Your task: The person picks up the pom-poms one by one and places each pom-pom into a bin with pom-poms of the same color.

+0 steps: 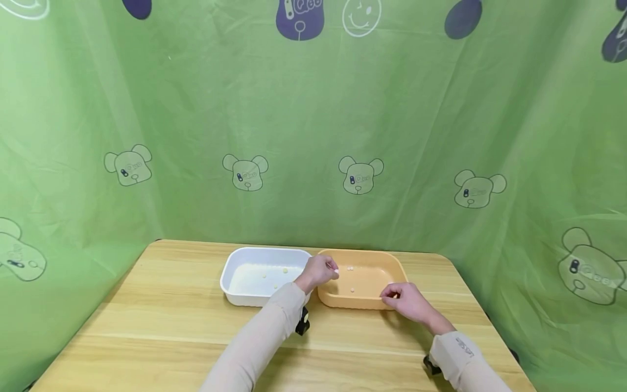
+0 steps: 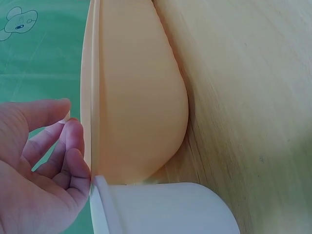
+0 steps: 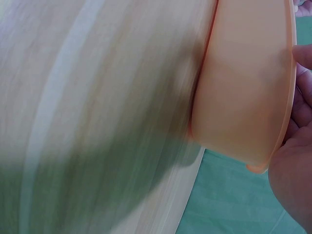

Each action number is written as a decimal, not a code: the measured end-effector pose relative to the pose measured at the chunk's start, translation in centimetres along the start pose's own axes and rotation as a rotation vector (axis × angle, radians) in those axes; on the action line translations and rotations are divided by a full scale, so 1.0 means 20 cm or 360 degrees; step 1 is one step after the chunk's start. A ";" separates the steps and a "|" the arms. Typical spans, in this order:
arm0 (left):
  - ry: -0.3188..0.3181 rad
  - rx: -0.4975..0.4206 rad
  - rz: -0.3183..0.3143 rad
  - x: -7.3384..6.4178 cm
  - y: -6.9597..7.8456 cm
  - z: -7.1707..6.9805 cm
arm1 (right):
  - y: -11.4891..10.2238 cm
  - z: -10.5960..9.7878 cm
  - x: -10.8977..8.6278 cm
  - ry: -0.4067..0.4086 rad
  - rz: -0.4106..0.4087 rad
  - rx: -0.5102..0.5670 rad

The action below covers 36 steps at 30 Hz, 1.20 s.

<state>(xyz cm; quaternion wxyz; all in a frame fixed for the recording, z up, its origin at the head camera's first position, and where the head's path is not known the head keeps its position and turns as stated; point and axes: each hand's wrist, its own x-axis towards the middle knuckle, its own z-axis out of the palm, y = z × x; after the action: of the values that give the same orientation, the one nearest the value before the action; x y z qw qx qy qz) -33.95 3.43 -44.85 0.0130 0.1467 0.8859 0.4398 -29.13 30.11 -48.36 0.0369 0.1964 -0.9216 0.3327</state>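
Observation:
Thumb and fingertips of my left hand (image 1: 319, 272) pinch a small white tablet-like piece (image 2: 65, 117) above the left end of the orange tray (image 1: 355, 301). A few similar white pieces (image 1: 350, 268) lie on that tray's floor. My right hand (image 1: 409, 302) grips the tray's near right rim. In the right wrist view its thumb (image 3: 303, 54) lies at the rim, with the fingers curled on the inner side. To the left stands a white tray (image 1: 247, 299) holding small yellowish pieces (image 1: 285, 270); my left forearm passes over its near right corner.
Both trays stand side by side, close together, toward the far edge of the wooden table (image 1: 161, 326). Behind and around the table hangs a green curtain (image 1: 303, 120) printed with bear heads. The left sleeve (image 1: 259, 337) crosses the table's front.

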 end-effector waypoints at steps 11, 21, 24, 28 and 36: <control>0.0025 -0.0077 -0.0091 0.00 0.00 -0.01 | 0.01 0.01 0.00 0.0001 0.0003 0.0003; 0.0062 -0.0084 -0.0067 0.00 -0.03 -0.02 | 0.00 0.01 0.00 -0.0013 -0.0004 -0.0018; 0.0067 -0.0075 -0.0021 -0.01 -0.04 -0.04 | 0.00 0.01 0.00 -0.0012 0.0012 -0.0019; 0.0039 -0.0094 0.0056 -0.05 -0.06 -0.07 | 0.00 0.01 -0.01 -0.0027 0.0031 -0.0027; 0.0007 -0.0119 0.0139 -0.15 -0.09 -0.23 | 0.00 0.00 0.00 -0.0035 0.0041 -0.0019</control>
<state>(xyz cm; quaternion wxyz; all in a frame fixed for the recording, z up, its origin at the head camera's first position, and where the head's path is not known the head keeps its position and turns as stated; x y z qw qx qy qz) -32.17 -1.98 -43.76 -0.0027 0.1838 0.8617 0.4730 -29.16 30.08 -48.29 0.0238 0.1880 -0.9264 0.3255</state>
